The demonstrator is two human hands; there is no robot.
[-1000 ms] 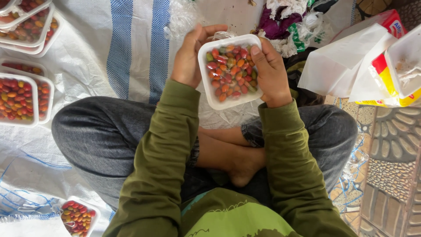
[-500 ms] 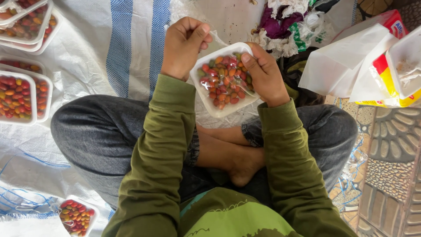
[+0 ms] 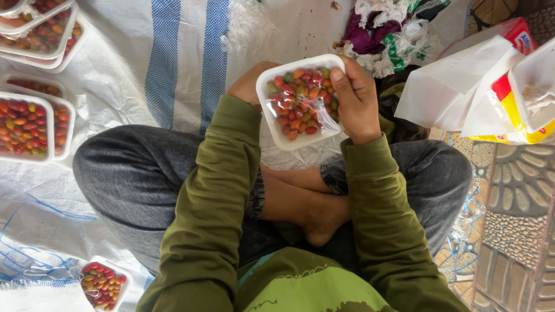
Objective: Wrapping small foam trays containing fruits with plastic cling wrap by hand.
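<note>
Fingers of right hand (image 3: 355,98) curled over 3 o'clock rim of white foam tray of small red, orange and green fruits (image 3: 298,99), clear film stretched across top. Left hand (image 3: 248,85) now tucked behind tray at 9 o'clock, mostly hidden, grip unclear; half second ago it was raised above the corner. Tray sits lower, nearer lap. White woven sheet with blue stripes (image 3: 179,58) underneath; filled trays (image 3: 26,124) at 9 o'clock; crumpled plastic scraps (image 3: 381,32) at 1 o'clock.

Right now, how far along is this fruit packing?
Done, it seems: filled white trays of small red, orange and green fruits lie at the left on the woven sheet. In hand: another filled tray with clear film partly over it, held by the right hand and left hand. Left: the film isn't yet fully around it.
</note>
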